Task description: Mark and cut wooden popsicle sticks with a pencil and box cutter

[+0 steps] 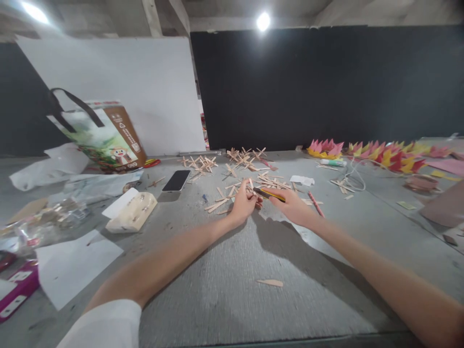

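Observation:
My left hand [243, 204] is closed around a thin wooden craft stick [251, 184], which points up from its fingers. Closed too, my right hand [290, 205] grips a yellow and black utility knife [270, 194]. The knife's dark front end meets the stick near my left fingertips; its blade is too small to make out. Loose craft sticks [218, 205] lie around and behind both hands. Farther back are piles of sticks crossed over one another [201, 164]. One cut piece of stick [270, 282] rests alone on the grey table, nearer to me.
Left of the hands lie a phone [176, 181], a cream block [132, 212], white paper [78, 266] and a purple power strip [18, 290]. A printed bag [105, 137] stands behind them. Pink and yellow paper petals [387, 157] and a white cable [357, 176] are at the right.

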